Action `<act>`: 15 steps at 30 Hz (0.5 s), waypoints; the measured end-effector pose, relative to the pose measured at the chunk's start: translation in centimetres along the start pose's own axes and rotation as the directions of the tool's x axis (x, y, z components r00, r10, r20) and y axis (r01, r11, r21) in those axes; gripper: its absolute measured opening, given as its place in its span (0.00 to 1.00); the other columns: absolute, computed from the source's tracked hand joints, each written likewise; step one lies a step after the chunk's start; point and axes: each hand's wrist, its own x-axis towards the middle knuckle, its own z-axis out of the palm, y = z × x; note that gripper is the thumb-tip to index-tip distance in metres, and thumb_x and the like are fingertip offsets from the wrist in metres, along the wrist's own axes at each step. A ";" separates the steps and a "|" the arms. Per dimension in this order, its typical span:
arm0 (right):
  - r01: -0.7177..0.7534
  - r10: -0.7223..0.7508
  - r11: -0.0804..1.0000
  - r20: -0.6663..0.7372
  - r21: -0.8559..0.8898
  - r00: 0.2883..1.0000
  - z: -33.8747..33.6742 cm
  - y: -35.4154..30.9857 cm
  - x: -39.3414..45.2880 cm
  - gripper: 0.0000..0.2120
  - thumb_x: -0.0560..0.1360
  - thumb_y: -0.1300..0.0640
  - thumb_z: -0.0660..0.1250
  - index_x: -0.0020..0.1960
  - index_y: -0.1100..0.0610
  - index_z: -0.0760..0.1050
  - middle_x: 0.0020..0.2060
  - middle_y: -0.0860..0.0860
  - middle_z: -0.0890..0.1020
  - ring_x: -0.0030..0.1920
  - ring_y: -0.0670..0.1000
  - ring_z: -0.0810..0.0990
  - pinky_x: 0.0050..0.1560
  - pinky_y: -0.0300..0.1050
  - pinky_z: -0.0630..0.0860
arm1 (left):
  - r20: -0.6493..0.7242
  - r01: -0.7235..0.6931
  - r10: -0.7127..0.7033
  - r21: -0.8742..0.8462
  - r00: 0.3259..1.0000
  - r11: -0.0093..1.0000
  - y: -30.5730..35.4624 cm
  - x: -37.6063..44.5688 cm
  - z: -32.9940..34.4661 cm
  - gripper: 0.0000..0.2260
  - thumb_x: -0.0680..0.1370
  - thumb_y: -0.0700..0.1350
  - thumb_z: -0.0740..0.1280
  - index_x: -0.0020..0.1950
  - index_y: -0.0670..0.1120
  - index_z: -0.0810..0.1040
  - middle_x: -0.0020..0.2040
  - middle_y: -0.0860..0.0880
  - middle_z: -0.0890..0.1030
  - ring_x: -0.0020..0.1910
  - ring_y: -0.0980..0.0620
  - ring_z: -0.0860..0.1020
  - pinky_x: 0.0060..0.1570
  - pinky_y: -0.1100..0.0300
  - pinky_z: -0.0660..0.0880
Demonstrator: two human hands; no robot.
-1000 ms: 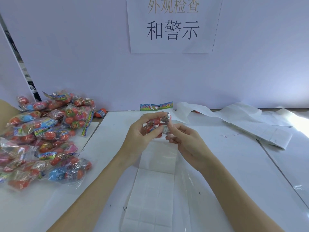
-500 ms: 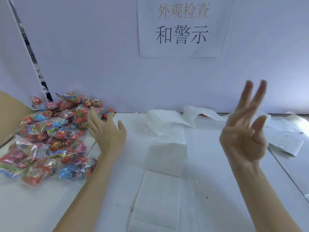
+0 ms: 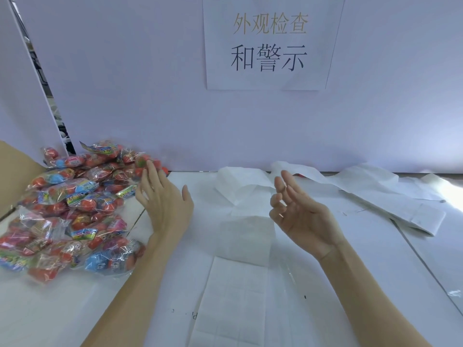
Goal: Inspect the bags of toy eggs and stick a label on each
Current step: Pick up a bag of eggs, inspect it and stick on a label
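from the head camera, a heap of bags of toy eggs [image 3: 72, 209] lies at the left of the white table [image 3: 363, 271], crinkly clear plastic catching glints, each bag stuffed with rounded red and blue eggs and a bright printed card; the heap runs from the back wall toward the near edge, and its left side rests against a brown cardboard flap [image 3: 15, 171]. down the middle of the table runs a label strip [image 3: 238, 284], a long matte white band ruled into small rectangles, folded over on itself partway along, with a glossy clear film beside its right edge. more crumpled backing paper [image 3: 375, 194] trails along the far right, thin and creased, ending in a flat sheet with the same faint grid. on the pale wall hangs a white paper sign [image 3: 269, 43] with printed characters in tan and black. the left hand [image 3: 162, 204] is raised just beside the heap, back toward the camera, fingers spread and straight, fingertips [image 3: 150, 169] at the topmost bag though contact is hard to judge through the blur; it holds nothing. the right hand [image 3: 303, 216] hangs above the label strip, palm turned left and up, fingers loosely bent and apart, holding nothing.
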 end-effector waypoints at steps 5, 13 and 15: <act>-0.031 0.032 0.999 -0.057 0.013 0.998 -0.9 0.2 0.6 0.22 0.76 0.59 0.74 0.70 0.57 0.80 0.64 0.53 0.83 0.56 0.52 0.83 0.56 0.45 0.80 | -0.138 -0.207 0.159 -0.496 0.978 0.843 2.6 -1.2 -0.2 0.19 0.80 0.39 0.72 0.71 0.42 0.77 0.77 0.48 0.72 0.74 0.52 0.70 0.72 0.49 0.63; -0.071 0.015 0.984 -0.325 -0.161 0.946 -0.9 1.1 1.2 0.25 0.77 0.52 0.72 0.73 0.56 0.75 0.64 0.57 0.84 0.61 0.54 0.85 0.55 0.44 0.82 | 0.437 0.414 0.173 -0.897 0.883 0.156 5.1 -2.7 -1.0 0.04 0.75 0.47 0.78 0.48 0.51 0.90 0.51 0.48 0.88 0.52 0.54 0.86 0.49 0.67 0.78; -0.077 -0.013 0.955 -0.300 -0.286 0.954 -0.4 1.3 1.1 0.25 0.77 0.46 0.70 0.71 0.54 0.76 0.61 0.55 0.86 0.56 0.51 0.86 0.49 0.40 0.82 | 0.460 0.437 0.216 -0.888 0.861 0.145 5.2 -2.9 -0.8 0.07 0.72 0.48 0.79 0.48 0.49 0.90 0.51 0.46 0.88 0.51 0.52 0.86 0.50 0.65 0.79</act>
